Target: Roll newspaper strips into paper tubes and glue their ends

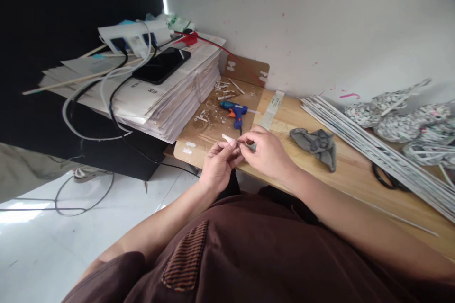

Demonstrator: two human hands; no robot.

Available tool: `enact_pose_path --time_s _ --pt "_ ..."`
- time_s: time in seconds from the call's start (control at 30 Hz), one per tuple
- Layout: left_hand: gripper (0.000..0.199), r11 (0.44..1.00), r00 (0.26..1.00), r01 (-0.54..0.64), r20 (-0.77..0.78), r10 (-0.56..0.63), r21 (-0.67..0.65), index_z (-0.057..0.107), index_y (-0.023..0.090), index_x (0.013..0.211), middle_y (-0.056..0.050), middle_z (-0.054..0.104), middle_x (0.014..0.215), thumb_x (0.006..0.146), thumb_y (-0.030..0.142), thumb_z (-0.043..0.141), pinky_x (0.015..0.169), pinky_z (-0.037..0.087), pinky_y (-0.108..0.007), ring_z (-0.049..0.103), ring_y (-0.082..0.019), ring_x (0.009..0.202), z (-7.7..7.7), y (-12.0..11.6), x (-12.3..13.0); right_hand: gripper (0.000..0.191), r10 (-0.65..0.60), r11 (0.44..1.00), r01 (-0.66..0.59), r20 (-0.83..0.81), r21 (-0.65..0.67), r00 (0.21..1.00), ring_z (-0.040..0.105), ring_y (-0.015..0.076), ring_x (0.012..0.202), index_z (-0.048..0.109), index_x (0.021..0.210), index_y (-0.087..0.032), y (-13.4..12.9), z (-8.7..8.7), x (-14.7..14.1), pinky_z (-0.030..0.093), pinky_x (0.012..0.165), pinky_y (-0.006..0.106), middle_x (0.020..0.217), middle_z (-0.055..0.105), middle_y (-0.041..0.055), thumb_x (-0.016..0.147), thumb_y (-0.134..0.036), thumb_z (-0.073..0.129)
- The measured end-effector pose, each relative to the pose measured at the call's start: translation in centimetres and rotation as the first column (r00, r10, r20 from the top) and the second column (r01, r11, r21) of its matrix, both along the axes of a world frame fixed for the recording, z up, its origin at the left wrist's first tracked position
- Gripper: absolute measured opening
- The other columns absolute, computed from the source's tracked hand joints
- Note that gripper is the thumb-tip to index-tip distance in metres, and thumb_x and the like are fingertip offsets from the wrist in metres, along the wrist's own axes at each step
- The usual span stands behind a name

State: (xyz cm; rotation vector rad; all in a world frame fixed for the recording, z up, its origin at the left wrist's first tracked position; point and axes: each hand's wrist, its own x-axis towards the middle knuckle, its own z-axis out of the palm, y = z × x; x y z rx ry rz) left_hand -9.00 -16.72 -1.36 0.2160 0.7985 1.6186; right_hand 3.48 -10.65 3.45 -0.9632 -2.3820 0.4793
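Observation:
Both hands meet over the front edge of the table, fingertips nearly touching. My left hand (pixel 217 164) is closed, and a small piece of white paper (pixel 227 138) sticks up between its thumb and fingers. My right hand (pixel 266 151) pinches right beside it; what its fingertips hold is too small and too covered to name. Just beyond the hands, a blue glue gun (pixel 239 114) with an orange trigger lies on a brown cardboard sheet (pixel 209 144). Paper scraps (pixel 223 89) are scattered around the gun.
At left stands a tall stack of newspapers (pixel 185 104) bearing a phone (pixel 163 65), a white power strip (pixel 135 35) and looping cables. To the right lie a grey cloth (pixel 314 144), a bundle of rolled paper sticks (pixel 373 151), a black ring-shaped handle (pixel 382 177) and woven paper pieces (pixel 401 123).

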Motion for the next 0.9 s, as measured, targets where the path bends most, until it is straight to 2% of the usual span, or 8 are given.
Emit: enact_pose_path --time_s 0.1,0.2,0.37,0.53,0.63,0.77,0.9 --pt "0.024 0.999 1.000 0.005 -0.028 -0.004 0.032 0.059 0.016 0.075 0.001 0.068 0.075 0.070 0.023 0.082 0.070 0.058 -0.023 0.067 -0.010 0.071 0.18 -0.24 -0.07 0.013 0.012 1.000 -0.013 -0.012 -0.025 1.000 0.060 0.0145 0.077 0.071 0.086 -0.018 0.09 -0.21 -0.03 0.045 0.071 0.026 0.089 0.063 0.0040 0.084 -0.014 0.059" --pt "0.018 1.000 1.000 0.000 0.031 -0.001 0.026 0.063 0.015 0.080 -0.002 0.070 0.081 0.079 0.029 0.075 0.071 0.058 -0.024 0.068 -0.011 0.074 0.26 -0.29 -0.18 0.011 0.007 1.000 -0.008 -0.047 -0.022 0.999 0.059 0.0132 0.073 0.071 0.084 -0.018 0.23 -0.25 -0.11 0.044 0.067 0.024 0.085 0.063 0.0032 0.083 -0.015 0.060" --pt "0.004 1.000 0.996 -0.019 0.087 0.018 0.001 0.063 0.015 0.081 -0.002 0.070 0.078 0.083 0.016 0.067 0.072 0.058 -0.022 0.068 -0.010 0.070 0.42 -0.09 -0.25 0.008 -0.020 0.996 0.011 -0.106 -0.084 0.994 0.058 0.0122 0.069 0.070 0.080 -0.018 0.31 0.04 -0.17 0.043 0.062 0.023 0.081 0.063 0.0022 0.082 -0.016 0.062" --pt "0.002 1.000 0.998 -0.020 0.058 0.021 -0.019 0.064 0.014 0.081 -0.003 0.071 0.076 0.082 0.014 0.067 0.072 0.058 -0.022 0.069 -0.011 0.069 0.68 0.02 -0.15 0.009 -0.023 0.999 0.019 -0.106 -0.045 0.994 0.058 0.0133 0.071 0.069 0.078 -0.018 0.20 0.25 -0.07 0.043 0.066 0.025 0.080 0.063 0.0023 0.082 -0.015 0.061" --pt "0.007 1.000 0.998 -0.017 0.057 0.017 -0.009 0.063 0.015 0.080 -0.003 0.071 0.078 0.079 0.015 0.070 0.073 0.057 -0.022 0.069 -0.011 0.071 0.59 -0.02 -0.06 0.009 -0.022 0.999 0.019 -0.089 -0.035 0.996 0.059 0.0140 0.072 0.068 0.079 -0.019 0.09 0.15 -0.05 0.043 0.067 0.025 0.081 0.062 0.0025 0.082 -0.015 0.060" --pt "0.018 1.000 1.000 -0.009 0.005 0.009 0.003 0.060 0.015 0.076 0.001 0.068 0.074 0.074 0.018 0.077 0.070 0.056 -0.021 0.066 -0.009 0.065 0.34 -0.01 0.05 0.010 0.007 1.000 -0.007 -0.050 -0.003 0.999 0.060 0.0149 0.076 0.067 0.081 -0.018 -0.26 -0.08 -0.10 0.044 0.069 0.026 0.087 0.063 0.0043 0.084 -0.015 0.058" --pt "0.019 1.000 1.000 -0.007 -0.001 0.007 -0.017 0.061 0.014 0.078 0.001 0.068 0.072 0.073 0.020 0.079 0.068 0.056 -0.021 0.065 -0.009 0.063 0.13 0.10 -0.01 0.011 0.041 0.999 -0.042 -0.051 -0.029 0.998 0.059 0.0138 0.073 0.068 0.082 -0.018 -0.48 0.00 -0.10 0.044 0.068 0.025 0.086 0.063 0.0043 0.084 -0.015 0.058"
